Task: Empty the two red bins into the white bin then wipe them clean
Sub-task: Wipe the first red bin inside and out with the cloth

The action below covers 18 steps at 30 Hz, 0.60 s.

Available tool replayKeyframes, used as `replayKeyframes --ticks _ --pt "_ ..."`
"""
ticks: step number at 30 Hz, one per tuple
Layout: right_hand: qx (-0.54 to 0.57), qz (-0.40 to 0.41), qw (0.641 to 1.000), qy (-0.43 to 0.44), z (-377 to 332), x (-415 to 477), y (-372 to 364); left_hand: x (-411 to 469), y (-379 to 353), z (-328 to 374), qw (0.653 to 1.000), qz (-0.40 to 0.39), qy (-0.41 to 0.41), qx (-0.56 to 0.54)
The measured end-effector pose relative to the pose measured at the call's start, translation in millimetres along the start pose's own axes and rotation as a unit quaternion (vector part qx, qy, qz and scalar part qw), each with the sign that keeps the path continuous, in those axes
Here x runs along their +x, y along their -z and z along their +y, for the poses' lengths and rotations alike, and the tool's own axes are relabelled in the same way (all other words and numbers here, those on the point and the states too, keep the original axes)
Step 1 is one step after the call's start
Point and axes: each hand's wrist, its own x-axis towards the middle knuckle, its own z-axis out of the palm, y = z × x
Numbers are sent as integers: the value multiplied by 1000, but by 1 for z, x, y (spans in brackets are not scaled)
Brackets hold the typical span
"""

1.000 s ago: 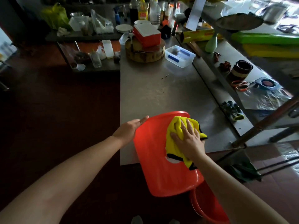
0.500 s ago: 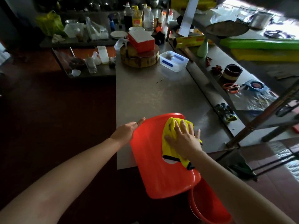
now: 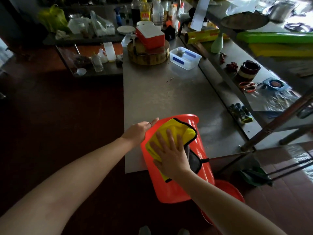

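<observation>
Red bin [image 3: 171,180] tipped on its side over near edge of bench [image 3: 169,92], rim end resting on bench, base hanging off toward person. Right hand [image 3: 171,155] flat, fingers spread, pressing yellow cloth [image 3: 176,129] onto bin wall. Left hand [image 3: 140,129] open, steadying bin's left side. 2nd red bin [image 3: 232,190] just below 1st, off bench.

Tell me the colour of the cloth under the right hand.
Yellow with black edging, seen in the head view: cloth on the bin.
</observation>
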Motion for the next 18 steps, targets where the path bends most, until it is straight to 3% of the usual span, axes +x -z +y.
replayKeyframes --ticks 7,13,18 --pt "88 26 990 -103 35 -14 0 -9 -3 -5 1000 13 -2 -7" --pt "191 17 956 -223 71 -40 -10 -3 -3 3 1000 17 -6 10" --pt "170 8 963 -209 63 -43 -6 0 -2 11 1000 16 18 13"
